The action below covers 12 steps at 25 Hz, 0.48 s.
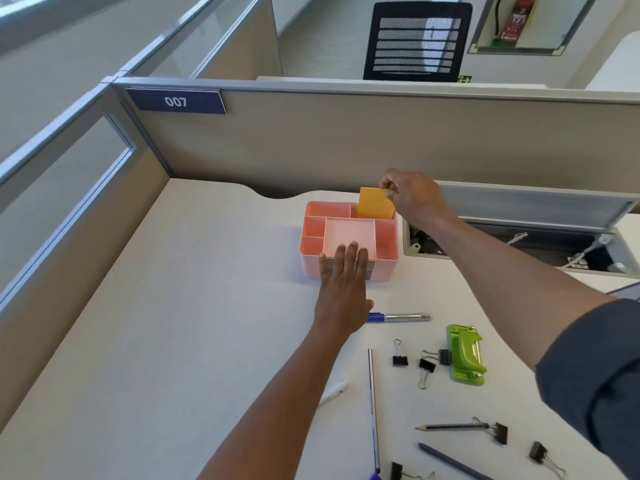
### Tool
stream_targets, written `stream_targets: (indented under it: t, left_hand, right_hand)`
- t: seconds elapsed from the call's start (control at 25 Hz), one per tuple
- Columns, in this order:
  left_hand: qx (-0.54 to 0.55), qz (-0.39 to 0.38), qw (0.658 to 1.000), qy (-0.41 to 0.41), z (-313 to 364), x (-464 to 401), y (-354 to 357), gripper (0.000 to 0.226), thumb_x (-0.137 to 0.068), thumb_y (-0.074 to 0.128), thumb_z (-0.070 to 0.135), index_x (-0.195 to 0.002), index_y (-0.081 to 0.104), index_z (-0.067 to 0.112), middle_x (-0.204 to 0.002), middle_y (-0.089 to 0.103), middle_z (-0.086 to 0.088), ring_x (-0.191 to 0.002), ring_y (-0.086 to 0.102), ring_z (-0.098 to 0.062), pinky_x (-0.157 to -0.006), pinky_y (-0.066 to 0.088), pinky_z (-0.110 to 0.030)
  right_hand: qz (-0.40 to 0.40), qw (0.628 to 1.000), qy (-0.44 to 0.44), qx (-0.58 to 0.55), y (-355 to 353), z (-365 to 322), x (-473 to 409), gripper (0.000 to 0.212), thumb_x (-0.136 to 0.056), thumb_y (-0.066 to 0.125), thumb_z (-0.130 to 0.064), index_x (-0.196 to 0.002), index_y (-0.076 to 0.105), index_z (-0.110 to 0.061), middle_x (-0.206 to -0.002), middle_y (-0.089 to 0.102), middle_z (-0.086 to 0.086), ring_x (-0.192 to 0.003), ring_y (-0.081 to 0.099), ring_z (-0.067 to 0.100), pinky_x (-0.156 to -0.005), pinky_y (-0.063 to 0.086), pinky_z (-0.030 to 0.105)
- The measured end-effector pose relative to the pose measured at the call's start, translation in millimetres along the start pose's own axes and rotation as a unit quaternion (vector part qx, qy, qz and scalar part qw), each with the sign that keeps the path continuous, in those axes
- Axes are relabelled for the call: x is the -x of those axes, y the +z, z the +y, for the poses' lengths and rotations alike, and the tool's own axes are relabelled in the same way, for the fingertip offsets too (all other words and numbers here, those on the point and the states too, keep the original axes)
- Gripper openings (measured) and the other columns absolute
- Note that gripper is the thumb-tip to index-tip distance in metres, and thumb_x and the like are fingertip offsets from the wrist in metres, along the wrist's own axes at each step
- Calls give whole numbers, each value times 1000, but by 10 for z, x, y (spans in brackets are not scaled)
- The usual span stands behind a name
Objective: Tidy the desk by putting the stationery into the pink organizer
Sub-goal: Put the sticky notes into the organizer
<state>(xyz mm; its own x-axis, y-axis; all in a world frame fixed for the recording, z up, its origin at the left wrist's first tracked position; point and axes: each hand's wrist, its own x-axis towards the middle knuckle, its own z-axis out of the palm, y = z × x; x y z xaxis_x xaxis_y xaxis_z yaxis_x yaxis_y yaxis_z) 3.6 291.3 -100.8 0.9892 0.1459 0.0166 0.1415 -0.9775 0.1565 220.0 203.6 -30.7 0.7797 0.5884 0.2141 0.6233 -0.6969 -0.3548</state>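
The pink organizer [386,242] stands on the desk near the back partition, with several compartments. My right hand [414,197] pinches the top of an orange sticky-note pad [374,204], which stands upright in the back right compartment next to something green. My left hand [343,289] lies flat, fingers apart, against the organizer's front edge and holds nothing. Loose on the desk lie a blue marker [398,317], a green hole punch [465,355], several black binder clips [400,355], a long thin pen [373,407], a pencil [450,426] and a grey pencil [453,462].
A white pen [334,391] peeks out from under my left forearm. An open cable tray [519,247] is set into the desk right of the organizer. Beige partitions wall the desk at the back and left. A black office chair [417,39] stands beyond the partition.
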Motion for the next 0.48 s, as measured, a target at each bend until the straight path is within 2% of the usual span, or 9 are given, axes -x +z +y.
stream_targets:
  t: [0.28,0.48]
  left_hand:
    - [-6,-5,1000,2,-23,-14,24,97,-84,67,45,-154,7,15,-163,2,-9,-149,-4,-32,-117,-7,-57]
    - [-7,-5,1000,3,-25,-21,36,98,-85,66,48,-155,4,17,-163,-1,-7,-149,-7,-31,-116,-10,-57]
  right_hand:
    - [21,998,23,55,304,48,-1,4,-90,61,-18,-89,57,-18,-91,65,2,-88,54,23,-66,40,32]
    - [8,997,49,57,436,60,26,11,-88,64,-22,-89,53,-18,-90,63,2,-88,53,23,-65,44,34]
